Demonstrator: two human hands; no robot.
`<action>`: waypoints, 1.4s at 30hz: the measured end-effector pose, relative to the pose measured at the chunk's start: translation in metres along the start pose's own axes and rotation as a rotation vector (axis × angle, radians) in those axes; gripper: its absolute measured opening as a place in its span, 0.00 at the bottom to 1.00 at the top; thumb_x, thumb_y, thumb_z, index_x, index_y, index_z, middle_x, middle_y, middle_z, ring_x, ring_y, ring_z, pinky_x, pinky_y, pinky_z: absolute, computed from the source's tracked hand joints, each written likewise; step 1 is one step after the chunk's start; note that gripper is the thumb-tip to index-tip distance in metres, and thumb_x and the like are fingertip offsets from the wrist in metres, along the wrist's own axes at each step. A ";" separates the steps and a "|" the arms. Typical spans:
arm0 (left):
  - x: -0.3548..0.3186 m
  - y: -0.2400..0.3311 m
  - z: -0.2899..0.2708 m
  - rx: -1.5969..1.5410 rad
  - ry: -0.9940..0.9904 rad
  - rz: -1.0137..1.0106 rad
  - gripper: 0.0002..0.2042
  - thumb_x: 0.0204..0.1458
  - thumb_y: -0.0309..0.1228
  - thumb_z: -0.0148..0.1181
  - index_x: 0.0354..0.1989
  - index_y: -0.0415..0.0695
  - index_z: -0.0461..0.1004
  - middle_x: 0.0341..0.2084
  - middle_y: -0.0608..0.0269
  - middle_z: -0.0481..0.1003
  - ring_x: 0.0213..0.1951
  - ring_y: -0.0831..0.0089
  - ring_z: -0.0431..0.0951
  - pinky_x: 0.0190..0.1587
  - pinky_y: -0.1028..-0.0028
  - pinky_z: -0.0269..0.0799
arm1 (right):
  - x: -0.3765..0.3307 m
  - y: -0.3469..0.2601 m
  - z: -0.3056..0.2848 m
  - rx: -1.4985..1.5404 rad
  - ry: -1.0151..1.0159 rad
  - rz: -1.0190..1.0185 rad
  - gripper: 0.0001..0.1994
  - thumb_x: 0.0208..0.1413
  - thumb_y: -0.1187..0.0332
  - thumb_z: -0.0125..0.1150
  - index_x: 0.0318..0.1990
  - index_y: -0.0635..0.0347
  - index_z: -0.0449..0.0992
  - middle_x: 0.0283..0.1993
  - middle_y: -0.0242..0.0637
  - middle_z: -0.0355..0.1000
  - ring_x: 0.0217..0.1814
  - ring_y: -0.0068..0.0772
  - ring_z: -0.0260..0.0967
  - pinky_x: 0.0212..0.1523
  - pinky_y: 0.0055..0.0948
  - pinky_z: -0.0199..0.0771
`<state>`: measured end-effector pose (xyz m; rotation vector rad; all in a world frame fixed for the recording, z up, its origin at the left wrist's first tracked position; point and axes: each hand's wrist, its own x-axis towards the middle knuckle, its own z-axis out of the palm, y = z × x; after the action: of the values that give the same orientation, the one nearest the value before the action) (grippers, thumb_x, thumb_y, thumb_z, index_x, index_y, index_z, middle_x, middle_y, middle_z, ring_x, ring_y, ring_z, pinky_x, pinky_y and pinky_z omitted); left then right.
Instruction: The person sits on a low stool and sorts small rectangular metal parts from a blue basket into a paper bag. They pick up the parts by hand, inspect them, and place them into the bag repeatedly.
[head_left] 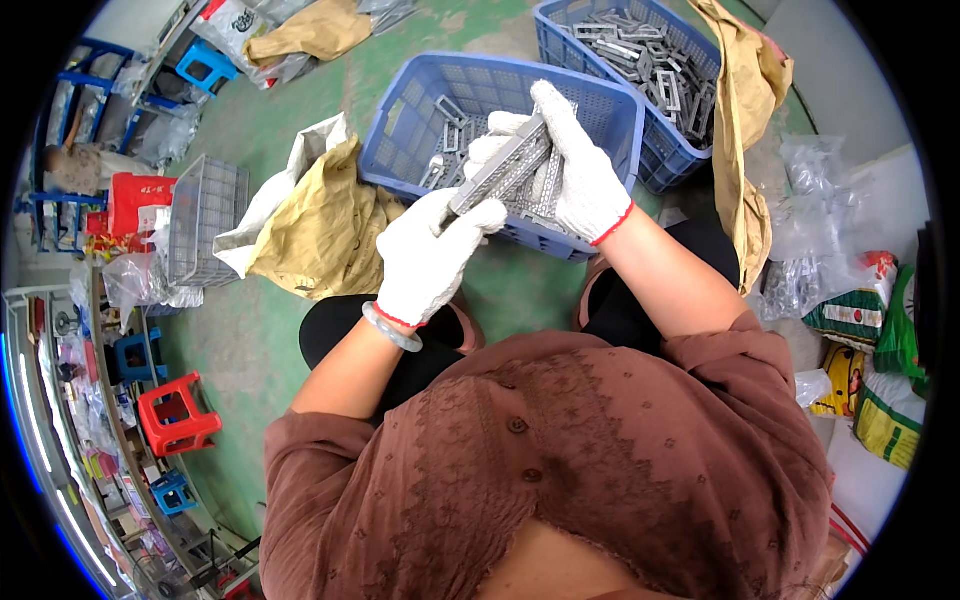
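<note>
Both gloved hands are gripping a stack of grey metal frames (503, 172) above a blue basket (610, 115): the left hand (430, 262) is clasping its lower end, the right hand (580, 170) is wrapping its upper end. More frames are lying inside that basket, and a second blue basket (668, 150) is sitting just behind it on the green floor (270, 130).

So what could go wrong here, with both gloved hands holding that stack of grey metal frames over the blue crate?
The stack of flat grey metal frames is pinched only at its ends by the left hand and right hand, so loose pieces could slide out. They might miss the blue plastic crate and land on the green floor. Frame edges may also snag the white knit gloves.
</note>
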<state>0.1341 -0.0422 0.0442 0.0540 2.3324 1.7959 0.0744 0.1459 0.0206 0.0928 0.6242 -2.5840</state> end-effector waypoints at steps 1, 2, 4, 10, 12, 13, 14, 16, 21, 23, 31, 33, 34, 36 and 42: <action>0.001 -0.001 -0.001 -0.015 0.002 0.003 0.15 0.58 0.30 0.66 0.49 0.33 0.78 0.37 0.60 0.81 0.36 0.77 0.80 0.40 0.77 0.76 | 0.001 0.000 0.000 0.010 0.004 0.003 0.33 0.61 0.42 0.59 0.55 0.68 0.68 0.46 0.55 0.76 0.49 0.52 0.78 0.54 0.50 0.80; 0.000 0.007 0.000 -0.050 -0.021 -0.016 0.15 0.58 0.28 0.65 0.50 0.32 0.77 0.38 0.59 0.81 0.37 0.75 0.80 0.40 0.76 0.78 | 0.000 0.000 -0.001 -0.003 -0.006 0.003 0.33 0.61 0.42 0.59 0.55 0.69 0.68 0.47 0.55 0.76 0.49 0.51 0.78 0.55 0.49 0.79; -0.001 0.002 -0.001 -0.104 -0.019 -0.003 0.15 0.59 0.27 0.64 0.51 0.31 0.75 0.39 0.57 0.80 0.37 0.73 0.81 0.41 0.74 0.79 | -0.003 -0.001 0.006 0.048 0.000 0.020 0.26 0.62 0.45 0.61 0.46 0.64 0.72 0.41 0.52 0.77 0.45 0.48 0.78 0.52 0.47 0.80; -0.002 -0.010 -0.004 -0.405 -0.036 0.001 0.15 0.60 0.24 0.59 0.53 0.30 0.73 0.41 0.53 0.79 0.39 0.66 0.83 0.42 0.69 0.81 | -0.001 0.000 0.000 0.075 -0.021 0.015 0.26 0.62 0.46 0.62 0.48 0.64 0.72 0.40 0.51 0.78 0.44 0.47 0.79 0.49 0.45 0.81; 0.002 -0.008 -0.010 -0.481 -0.041 -0.058 0.15 0.60 0.23 0.57 0.53 0.30 0.73 0.40 0.52 0.79 0.40 0.64 0.83 0.43 0.68 0.82 | 0.001 -0.007 -0.002 0.050 0.006 -0.026 0.24 0.62 0.47 0.61 0.47 0.64 0.72 0.40 0.51 0.78 0.43 0.47 0.79 0.48 0.44 0.81; 0.002 -0.010 -0.013 -0.486 -0.039 -0.039 0.15 0.60 0.23 0.57 0.54 0.30 0.72 0.41 0.52 0.79 0.40 0.64 0.83 0.43 0.67 0.82 | 0.002 -0.010 -0.003 0.039 0.019 -0.044 0.24 0.63 0.48 0.61 0.47 0.64 0.72 0.40 0.51 0.78 0.43 0.47 0.79 0.47 0.44 0.81; 0.001 -0.013 -0.016 -0.491 -0.037 -0.021 0.15 0.60 0.22 0.57 0.54 0.29 0.72 0.41 0.52 0.79 0.40 0.64 0.83 0.44 0.67 0.82 | 0.003 -0.013 -0.005 0.044 0.001 -0.032 0.22 0.64 0.51 0.61 0.47 0.64 0.72 0.41 0.52 0.78 0.45 0.48 0.79 0.49 0.44 0.80; 0.000 -0.014 -0.016 -0.468 -0.019 0.021 0.15 0.60 0.22 0.56 0.55 0.29 0.71 0.44 0.50 0.79 0.42 0.62 0.82 0.46 0.65 0.82 | 0.008 -0.012 -0.011 0.003 -0.046 -0.048 0.23 0.65 0.49 0.57 0.47 0.64 0.72 0.41 0.50 0.77 0.46 0.48 0.78 0.50 0.43 0.80; -0.003 -0.028 -0.016 -0.389 -0.006 0.267 0.19 0.61 0.21 0.57 0.60 0.27 0.67 0.54 0.46 0.74 0.52 0.58 0.79 0.56 0.60 0.78 | 0.010 -0.010 -0.009 0.115 -0.210 0.036 0.17 0.66 0.53 0.56 0.40 0.59 0.68 0.35 0.38 0.68 0.38 0.38 0.69 0.43 0.34 0.73; -0.003 -0.029 -0.016 -0.358 -0.015 0.286 0.20 0.60 0.18 0.56 0.61 0.27 0.67 0.56 0.45 0.73 0.53 0.58 0.77 0.57 0.61 0.77 | 0.002 -0.009 0.003 0.165 -0.143 0.047 0.15 0.66 0.57 0.57 0.31 0.54 0.64 0.29 0.31 0.57 0.31 0.30 0.57 0.34 0.27 0.63; 0.000 -0.034 -0.013 -0.404 0.026 0.356 0.19 0.57 0.11 0.53 0.59 0.27 0.69 0.50 0.46 0.75 0.47 0.63 0.79 0.54 0.66 0.76 | 0.010 -0.004 -0.004 0.261 -0.212 0.099 0.16 0.65 0.57 0.59 0.28 0.52 0.63 0.26 0.29 0.55 0.28 0.28 0.55 0.30 0.26 0.59; 0.001 -0.038 -0.013 -0.420 0.022 0.375 0.19 0.57 0.10 0.53 0.58 0.27 0.69 0.49 0.47 0.75 0.47 0.64 0.78 0.54 0.66 0.76 | 0.010 -0.003 -0.002 0.227 -0.173 0.090 0.16 0.65 0.56 0.58 0.30 0.53 0.63 0.27 0.29 0.56 0.29 0.28 0.55 0.31 0.26 0.59; 0.004 -0.039 -0.010 -0.433 0.008 0.378 0.19 0.57 0.09 0.53 0.58 0.27 0.69 0.49 0.47 0.75 0.47 0.64 0.78 0.54 0.67 0.75 | 0.009 -0.005 -0.001 0.187 -0.149 0.073 0.17 0.66 0.55 0.57 0.31 0.53 0.63 0.27 0.29 0.56 0.30 0.27 0.54 0.31 0.26 0.59; 0.004 -0.040 -0.019 -0.314 -0.032 0.359 0.20 0.60 0.19 0.58 0.60 0.28 0.67 0.54 0.46 0.74 0.52 0.59 0.79 0.56 0.63 0.77 | 0.011 -0.005 -0.005 0.147 -0.167 0.053 0.17 0.66 0.53 0.57 0.33 0.56 0.64 0.28 0.30 0.59 0.31 0.28 0.56 0.33 0.27 0.62; 0.002 -0.036 -0.021 -0.358 -0.002 0.330 0.20 0.60 0.19 0.58 0.60 0.27 0.67 0.54 0.45 0.74 0.51 0.58 0.79 0.56 0.61 0.78 | 0.007 -0.004 -0.005 0.007 0.017 0.025 0.22 0.64 0.50 0.59 0.43 0.64 0.70 0.35 0.43 0.72 0.39 0.43 0.75 0.42 0.36 0.80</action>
<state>0.1316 -0.0709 0.0141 0.4077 2.0555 2.3392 0.0659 0.1482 0.0164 0.1236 0.6163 -2.5634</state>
